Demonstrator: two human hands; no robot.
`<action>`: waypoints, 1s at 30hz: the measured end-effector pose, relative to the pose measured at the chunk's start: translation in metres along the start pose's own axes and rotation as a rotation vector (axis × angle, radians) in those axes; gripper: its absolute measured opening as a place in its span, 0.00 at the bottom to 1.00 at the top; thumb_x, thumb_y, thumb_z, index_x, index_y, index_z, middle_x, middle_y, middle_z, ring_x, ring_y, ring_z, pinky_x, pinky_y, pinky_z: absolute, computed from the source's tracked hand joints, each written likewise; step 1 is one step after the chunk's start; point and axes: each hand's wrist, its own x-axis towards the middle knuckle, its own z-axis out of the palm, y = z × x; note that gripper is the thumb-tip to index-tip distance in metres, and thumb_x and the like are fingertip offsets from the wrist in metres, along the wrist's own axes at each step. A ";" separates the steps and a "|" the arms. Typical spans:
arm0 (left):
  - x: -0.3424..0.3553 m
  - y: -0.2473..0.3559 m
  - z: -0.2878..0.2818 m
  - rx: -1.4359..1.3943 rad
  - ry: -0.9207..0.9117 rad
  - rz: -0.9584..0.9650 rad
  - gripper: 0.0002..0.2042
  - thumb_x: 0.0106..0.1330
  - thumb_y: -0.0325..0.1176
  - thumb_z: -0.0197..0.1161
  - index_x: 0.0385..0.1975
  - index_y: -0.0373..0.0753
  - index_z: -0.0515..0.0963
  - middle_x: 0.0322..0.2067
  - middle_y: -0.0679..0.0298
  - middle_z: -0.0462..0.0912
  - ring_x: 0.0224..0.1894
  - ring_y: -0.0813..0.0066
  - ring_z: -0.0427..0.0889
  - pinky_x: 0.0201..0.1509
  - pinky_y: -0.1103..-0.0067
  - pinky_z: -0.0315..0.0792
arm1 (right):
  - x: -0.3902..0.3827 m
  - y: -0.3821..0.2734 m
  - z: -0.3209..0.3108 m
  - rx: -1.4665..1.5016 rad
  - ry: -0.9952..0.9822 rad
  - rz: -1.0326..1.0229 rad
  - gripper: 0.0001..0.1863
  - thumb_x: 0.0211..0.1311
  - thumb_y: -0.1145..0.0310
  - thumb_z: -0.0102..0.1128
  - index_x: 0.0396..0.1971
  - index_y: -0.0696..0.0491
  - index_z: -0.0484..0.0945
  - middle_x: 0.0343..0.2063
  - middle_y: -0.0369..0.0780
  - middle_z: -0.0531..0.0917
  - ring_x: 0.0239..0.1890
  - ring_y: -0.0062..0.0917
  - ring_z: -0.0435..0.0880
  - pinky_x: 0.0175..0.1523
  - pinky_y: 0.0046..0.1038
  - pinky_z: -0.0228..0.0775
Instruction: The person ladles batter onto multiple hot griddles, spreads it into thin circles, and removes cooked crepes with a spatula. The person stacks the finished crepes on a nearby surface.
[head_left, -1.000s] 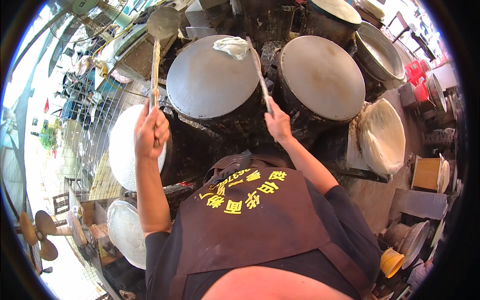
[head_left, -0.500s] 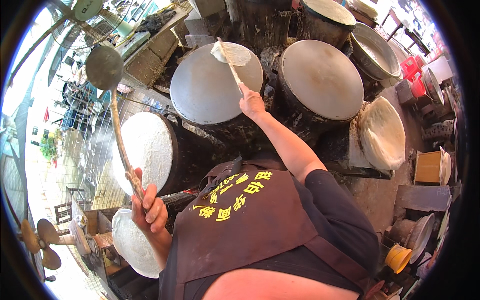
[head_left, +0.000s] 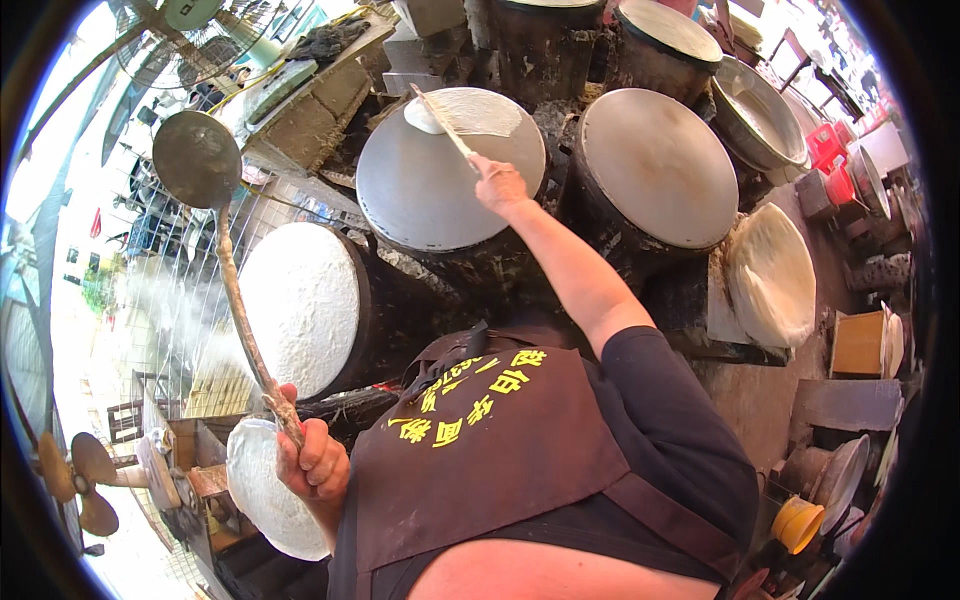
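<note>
My left hand point(head_left: 315, 465) is closed round the long wooden handle of a ladle point(head_left: 197, 160), whose dark round bowl is raised at the far left. My right hand point(head_left: 498, 185) grips a thin wooden batter spreader point(head_left: 440, 115) that slants over a round grey griddle point(head_left: 430, 205). White batter point(head_left: 485, 112) covers the griddle's far part, and the spreader lies across it. A second griddle point(head_left: 655, 170), bare on top, stands to the right. Nearer on the left, a third is covered by a thick white, steaming sheet of batter point(head_left: 305, 310).
A stack of pale thin flatbreads point(head_left: 770, 280) leans at the right. Below my left hand lies another white round sheet point(head_left: 270, 490). A wide metal basin point(head_left: 755, 115) and more drum stoves stand behind. Fans point(head_left: 190, 40) are at the left, a yellow bucket point(head_left: 797, 522) at lower right.
The batter on the middle griddle has spread farther left and right along the far part. My right hand has shifted slightly up and left with the spreader. The ladle's bowl has tilted and lowered slightly.
</note>
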 end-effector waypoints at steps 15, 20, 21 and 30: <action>0.020 -0.059 0.034 0.223 0.084 0.086 0.26 0.76 0.40 0.42 0.71 0.50 0.44 0.20 0.69 0.59 0.09 0.90 0.51 0.06 0.90 0.53 | 0.047 0.040 -0.029 -0.018 -0.085 -0.154 0.29 0.52 0.75 0.49 0.57 0.40 0.72 0.36 0.50 0.83 0.38 0.45 0.83 0.44 0.42 0.77; 0.030 -0.084 0.047 0.203 0.196 0.155 0.26 0.76 0.39 0.43 0.71 0.47 0.44 0.20 0.69 0.58 0.10 0.90 0.51 0.06 0.90 0.53 | 0.055 0.038 -0.027 -0.086 -0.167 -0.203 0.29 0.53 0.76 0.49 0.58 0.41 0.71 0.35 0.51 0.83 0.36 0.45 0.84 0.43 0.41 0.77; 0.033 -0.088 0.049 0.211 0.206 0.156 0.27 0.76 0.38 0.43 0.71 0.47 0.44 0.20 0.69 0.58 0.10 0.90 0.51 0.06 0.90 0.53 | 0.046 0.026 -0.015 -0.089 -0.198 -0.251 0.29 0.54 0.76 0.49 0.59 0.40 0.70 0.35 0.51 0.83 0.36 0.45 0.84 0.42 0.41 0.77; 0.020 -0.110 0.063 0.227 0.266 0.222 0.27 0.74 0.38 0.49 0.69 0.42 0.48 0.18 0.69 0.59 0.10 0.88 0.53 0.07 0.89 0.53 | 0.107 0.081 -0.048 -0.012 -0.060 -0.281 0.27 0.53 0.77 0.49 0.55 0.41 0.73 0.36 0.51 0.83 0.38 0.44 0.83 0.44 0.41 0.76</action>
